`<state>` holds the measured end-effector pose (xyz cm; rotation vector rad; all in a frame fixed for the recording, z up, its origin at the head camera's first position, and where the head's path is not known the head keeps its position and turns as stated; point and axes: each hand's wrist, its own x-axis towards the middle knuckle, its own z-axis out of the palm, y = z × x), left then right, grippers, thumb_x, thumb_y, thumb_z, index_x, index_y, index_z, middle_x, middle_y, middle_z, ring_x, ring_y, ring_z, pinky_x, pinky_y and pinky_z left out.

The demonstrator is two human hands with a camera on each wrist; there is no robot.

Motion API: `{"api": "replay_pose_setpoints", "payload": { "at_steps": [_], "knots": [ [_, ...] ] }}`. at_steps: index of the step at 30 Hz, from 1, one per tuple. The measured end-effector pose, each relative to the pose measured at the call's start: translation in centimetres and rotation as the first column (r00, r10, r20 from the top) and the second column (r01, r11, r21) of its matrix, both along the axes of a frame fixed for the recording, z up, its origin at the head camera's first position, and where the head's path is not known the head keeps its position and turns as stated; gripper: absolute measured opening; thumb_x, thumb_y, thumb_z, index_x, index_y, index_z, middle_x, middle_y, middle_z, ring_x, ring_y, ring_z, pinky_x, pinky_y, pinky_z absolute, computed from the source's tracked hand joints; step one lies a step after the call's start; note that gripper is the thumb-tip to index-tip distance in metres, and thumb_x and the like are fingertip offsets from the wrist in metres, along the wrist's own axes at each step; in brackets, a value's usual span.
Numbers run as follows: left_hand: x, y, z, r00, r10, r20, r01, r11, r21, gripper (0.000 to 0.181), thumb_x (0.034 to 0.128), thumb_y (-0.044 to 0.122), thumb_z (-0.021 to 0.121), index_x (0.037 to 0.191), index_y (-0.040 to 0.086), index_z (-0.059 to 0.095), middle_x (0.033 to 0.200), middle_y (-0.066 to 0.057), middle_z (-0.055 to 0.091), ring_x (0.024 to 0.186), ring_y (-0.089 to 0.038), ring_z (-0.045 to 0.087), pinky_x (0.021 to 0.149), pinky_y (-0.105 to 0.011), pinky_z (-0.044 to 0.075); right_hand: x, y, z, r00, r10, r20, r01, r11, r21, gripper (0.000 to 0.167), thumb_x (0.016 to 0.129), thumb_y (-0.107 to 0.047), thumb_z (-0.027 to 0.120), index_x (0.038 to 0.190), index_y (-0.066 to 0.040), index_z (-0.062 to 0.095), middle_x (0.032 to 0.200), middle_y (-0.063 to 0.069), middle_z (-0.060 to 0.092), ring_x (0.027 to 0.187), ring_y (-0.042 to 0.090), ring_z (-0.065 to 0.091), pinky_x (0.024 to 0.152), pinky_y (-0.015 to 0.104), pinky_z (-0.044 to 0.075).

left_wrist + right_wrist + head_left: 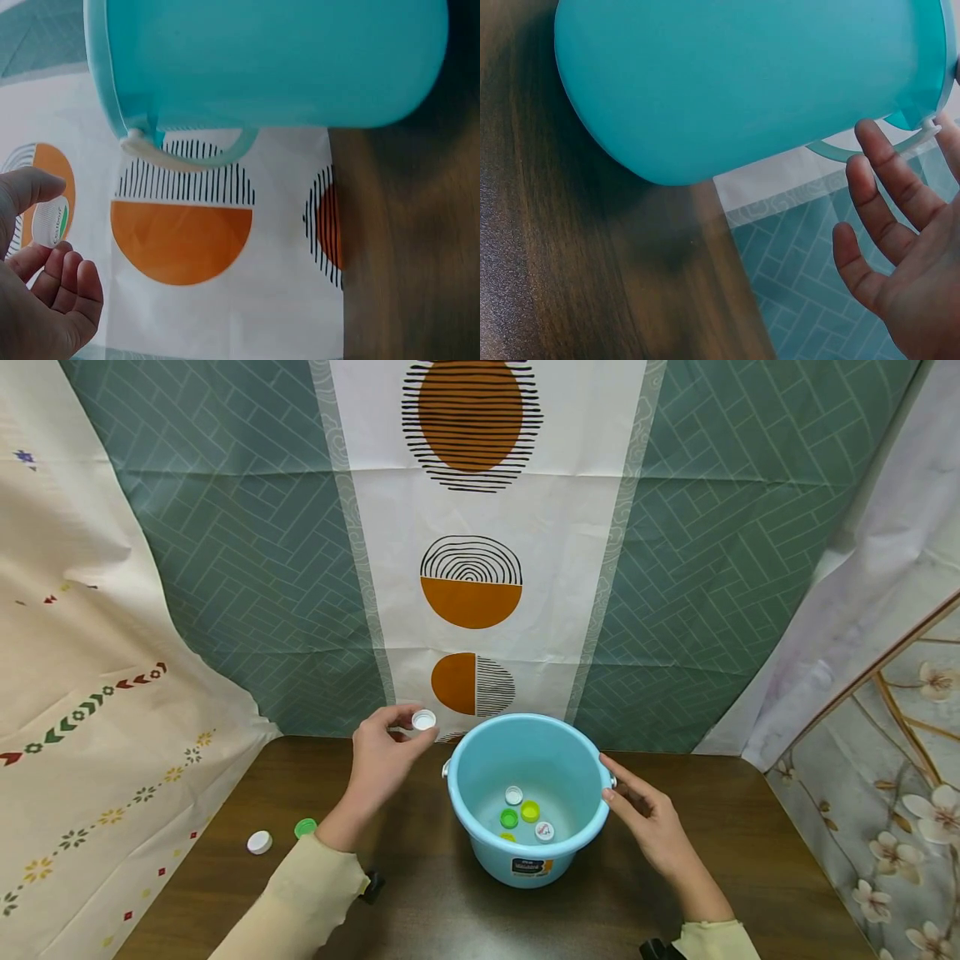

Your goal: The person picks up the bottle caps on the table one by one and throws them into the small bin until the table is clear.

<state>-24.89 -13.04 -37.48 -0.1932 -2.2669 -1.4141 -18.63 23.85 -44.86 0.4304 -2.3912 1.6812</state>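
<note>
In the head view, the left hand pinches a small white cap between thumb and fingers, holding it up just left of a light-blue bucket and outside its rim. The bucket stands upright on a dark wooden table, a label on its front. On its floor lie a plain white lid, a yellow lid, a green lid, a printed white lid and a second yellow lid, the last partly hidden by the front wall. The right hand rests at the bucket's right side, thumb and forefinger apart at the rim. To the left on the table are a white disc and a green disc, the latter beside the left forearm. A patterned cloth hangs behind. In the left wrist view, the pinched cap shows green print on its face, and the hand's other fingers curl loosely; the bucket, well apart from it, has a pale handle hanging down its side. In the right wrist view, the right hand is spread wide, fingers separated, one fingertip at the bucket's outer wall near the handle.
</note>
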Motion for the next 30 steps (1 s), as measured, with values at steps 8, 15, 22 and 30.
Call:
{"api": "replay_pose_setpoints", "payload": {
  "at_steps": [8,15,22,30],
  "knots": [
    [0.2,1.4,0.8,0.999,-0.048,-0.002,0.048,0.999,-0.012,0.027,0.0735,0.028,0.078,0.098,0.022,0.07,0.089,0.003,0.062,0.07,-0.017,0.06,0.062,-0.026,0.052,0.0,0.0,-0.1,1.0,-0.003,0.003,0.003,1.0,0.0,0.048,0.095,-0.02,0.055,0.141,-0.027,0.042,0.128,0.006,0.058,0.102,0.018,0.064,0.082,0.026,0.053],
    [0.1,2.5,1.0,0.996,-0.089,0.003,0.089,0.995,-0.051,0.029,0.0743,0.03,0.078,0.099,0.018,0.069,0.09,0.003,0.062,0.08,-0.019,0.059,0.065,-0.026,0.052,0.0,0.0,-0.1,1.0,0.004,0.004,-0.004,1.0,-0.006,0.048,0.095,-0.02,0.055,0.141,-0.027,0.042,0.128,0.005,0.058,0.101,0.018,0.064,0.082,0.023,0.052],
    [0.0,3.3,1.0,0.992,-0.117,0.034,0.12,0.99,-0.074,0.032,0.0747,0.036,0.077,0.101,0.019,0.069,0.09,0.004,0.061,0.081,-0.02,0.058,0.065,-0.028,0.053,-0.1,0.1,-0.2,1.0,0.014,-0.002,-0.014,1.0,-0.017,0.049,0.095,-0.019,0.054,0.141,-0.026,0.042,0.13,0.006,0.057,0.102,0.02,0.063,0.083,0.028,0.053],
    [-0.4,4.0,0.7,0.985,-0.168,0.041,0.171,0.981,-0.09,0.03,0.075,0.033,0.077,0.1,0.019,0.07,0.089,0.004,0.063,0.08,-0.018,0.058,0.063,-0.028,0.052,0.2,-0.2,0.4,1.0,0.024,0.008,-0.024,0.999,-0.023,0.049,0.095,-0.017,0.054,0.142,-0.022,0.042,0.125,0.011,0.06,0.101,0.027,0.063,0.083,0.025,0.053]
  ]
}}
